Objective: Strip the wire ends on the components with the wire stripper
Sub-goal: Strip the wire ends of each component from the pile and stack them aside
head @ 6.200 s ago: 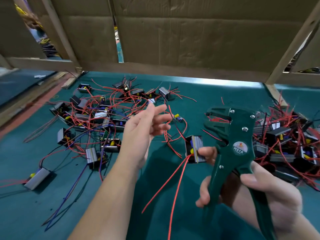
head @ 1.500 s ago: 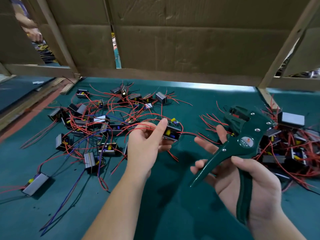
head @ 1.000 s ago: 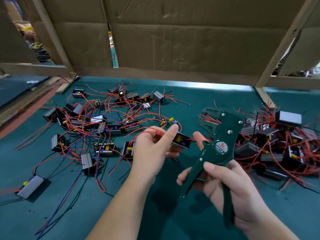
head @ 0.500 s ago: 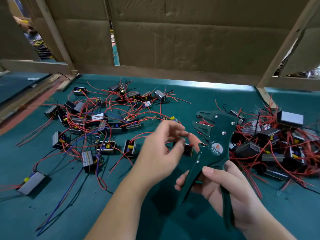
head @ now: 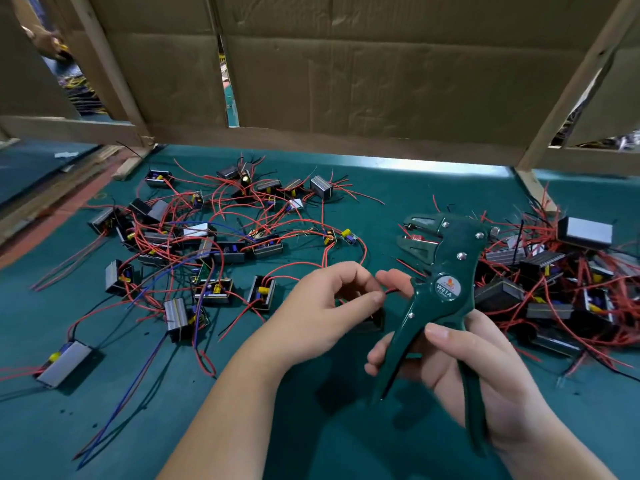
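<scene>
1. Green matting covers the surface [head: 408, 188]. On my feed, a cardboard wall [head: 381, 81] in a wooden frame [head: 571, 84] stands behind the wire stripper [head: 446, 271].
2. I see the right hand [head: 478, 368] gripping the wire stripper by its handles, fingers curled round one and the thumb laid across the front. The tool is held upright above the surface, handles spread, jaws apart and pointing left.
3. The left hand [head: 322, 306], just left of the stripper, pinches a red wire [head: 391, 291] between thumb and forefinger. The wire's end sits right beside the stripper's body, below the jaws and not between them.
4. The right forefinger reaches round the tool and meets that same wire.
5. A dark component [head: 372, 323] shows under the left hand, mostly hidden. I cannot tell whether the pinched wire belongs to it.
6. Left of the stripper, scattered components [head: 214, 244] lie on the surface among red and blue leads. A lone grey unit [head: 64, 363] lies farthest left.
7. Right of the stripper, a denser heap of components [head: 554, 282] bristles with red wires.
</scene>
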Demonstrator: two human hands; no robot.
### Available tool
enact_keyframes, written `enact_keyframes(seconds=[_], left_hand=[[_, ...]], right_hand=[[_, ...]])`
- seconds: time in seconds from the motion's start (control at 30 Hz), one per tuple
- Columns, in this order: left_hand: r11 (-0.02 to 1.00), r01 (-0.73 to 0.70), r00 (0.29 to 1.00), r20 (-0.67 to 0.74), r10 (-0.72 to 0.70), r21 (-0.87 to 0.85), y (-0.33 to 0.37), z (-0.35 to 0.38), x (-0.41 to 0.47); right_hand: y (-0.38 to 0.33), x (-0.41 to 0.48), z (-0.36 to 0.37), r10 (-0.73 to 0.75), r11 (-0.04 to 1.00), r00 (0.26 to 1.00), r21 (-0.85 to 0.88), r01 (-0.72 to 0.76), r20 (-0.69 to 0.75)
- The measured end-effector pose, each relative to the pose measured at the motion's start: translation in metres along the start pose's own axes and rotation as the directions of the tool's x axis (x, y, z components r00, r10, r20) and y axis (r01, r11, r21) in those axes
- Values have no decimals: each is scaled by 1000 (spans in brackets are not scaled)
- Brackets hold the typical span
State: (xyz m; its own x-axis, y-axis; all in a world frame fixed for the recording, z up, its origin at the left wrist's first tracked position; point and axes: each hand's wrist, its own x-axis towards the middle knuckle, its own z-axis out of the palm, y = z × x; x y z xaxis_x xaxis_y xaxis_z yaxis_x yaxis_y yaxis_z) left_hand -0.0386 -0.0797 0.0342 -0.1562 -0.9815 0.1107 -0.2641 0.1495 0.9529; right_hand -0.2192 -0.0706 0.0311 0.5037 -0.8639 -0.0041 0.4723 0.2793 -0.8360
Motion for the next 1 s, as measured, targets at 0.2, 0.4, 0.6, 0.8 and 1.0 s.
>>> enact_keyframes(seconds=[0.2, 0.4, 0.6, 0.8, 1.0], left_hand=[[971, 59, 996, -57, -74, -233, 0, 5, 2], [936, 63, 989, -107, -106, -345, 4, 9, 2], [950, 79, 990, -91, -111, -301, 8, 8, 2], [936, 84, 971, -184, -154, -341, 8, 16, 4], [911, 48, 948, -268, -170, -409, 8, 17, 5]], right_hand=[[-3, -1, -3, -60, 998, 998, -30, 60, -24], [-1, -2, -2, -41, 998, 999, -51, 42, 11], [0, -1, -2, -21, 998, 1000, -59, 21, -9], [1, -4, -2, -2, 998, 1000, -68, 0, -28], [-2, -1, 0, -54, 996, 998, -73, 54, -8]])
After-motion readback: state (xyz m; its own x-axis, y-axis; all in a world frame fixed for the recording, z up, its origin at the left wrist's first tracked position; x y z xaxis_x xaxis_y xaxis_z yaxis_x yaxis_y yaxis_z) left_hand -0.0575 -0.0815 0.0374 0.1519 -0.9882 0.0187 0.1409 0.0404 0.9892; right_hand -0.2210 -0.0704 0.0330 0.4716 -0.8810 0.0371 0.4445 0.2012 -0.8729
